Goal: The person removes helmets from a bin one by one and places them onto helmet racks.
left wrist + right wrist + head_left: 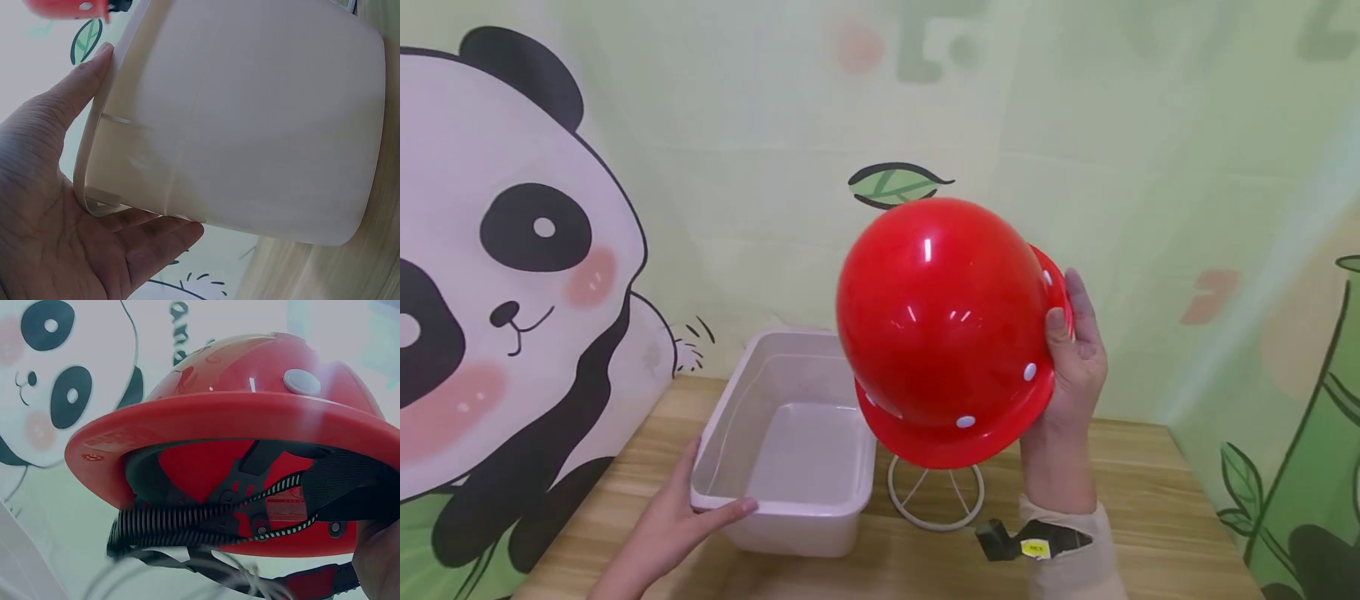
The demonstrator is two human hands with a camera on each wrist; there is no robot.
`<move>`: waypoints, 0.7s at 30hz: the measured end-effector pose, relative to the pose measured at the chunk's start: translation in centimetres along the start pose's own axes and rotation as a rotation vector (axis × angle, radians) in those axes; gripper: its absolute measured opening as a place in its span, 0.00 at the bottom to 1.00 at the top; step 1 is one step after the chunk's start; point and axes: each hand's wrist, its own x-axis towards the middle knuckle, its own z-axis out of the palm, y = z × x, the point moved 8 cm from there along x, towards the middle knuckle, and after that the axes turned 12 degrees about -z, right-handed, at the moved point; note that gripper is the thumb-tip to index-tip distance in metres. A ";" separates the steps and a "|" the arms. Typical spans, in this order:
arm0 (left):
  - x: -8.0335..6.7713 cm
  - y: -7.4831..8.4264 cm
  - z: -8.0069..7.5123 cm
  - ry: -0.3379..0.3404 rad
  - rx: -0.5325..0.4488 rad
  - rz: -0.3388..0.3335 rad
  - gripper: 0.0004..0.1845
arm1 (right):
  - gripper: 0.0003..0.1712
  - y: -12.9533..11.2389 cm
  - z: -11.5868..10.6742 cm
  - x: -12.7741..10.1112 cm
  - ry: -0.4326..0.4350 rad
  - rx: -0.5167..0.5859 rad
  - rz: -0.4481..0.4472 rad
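Observation:
My right hand (1072, 354) grips the brim of a shiny red hard hat (943, 321) and holds it up above the table, dome toward me. The right wrist view looks under the hat's brim (212, 422) at its black straps and inner harness (250, 512). My left hand (681, 517) holds the near left corner of an empty white plastic tub (790, 437), thumb along the rim. In the left wrist view the thumb and fingers (81, 81) lie on either side of the tub's rim (94, 156), and the tub's side wall fills the frame.
A white wire stand (936, 496) sits on the wooden table (1150, 517) below the hat, right of the tub. Walls with a panda picture (505, 275) and green leaves close in the table at the back and both sides.

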 end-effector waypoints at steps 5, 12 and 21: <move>-0.2 -0.1 -0.2 0.011 0.018 -0.001 0.62 | 0.28 -0.6 -3.5 0.0 0.112 -0.013 0.015; -0.1 -0.2 -0.2 0.014 0.039 -0.013 0.63 | 0.26 -0.2 -6.8 -1.4 0.213 -0.038 0.083; -0.1 -0.3 -0.1 0.010 0.032 -0.012 0.64 | 0.26 2.3 -10.8 -3.0 0.317 -0.102 0.187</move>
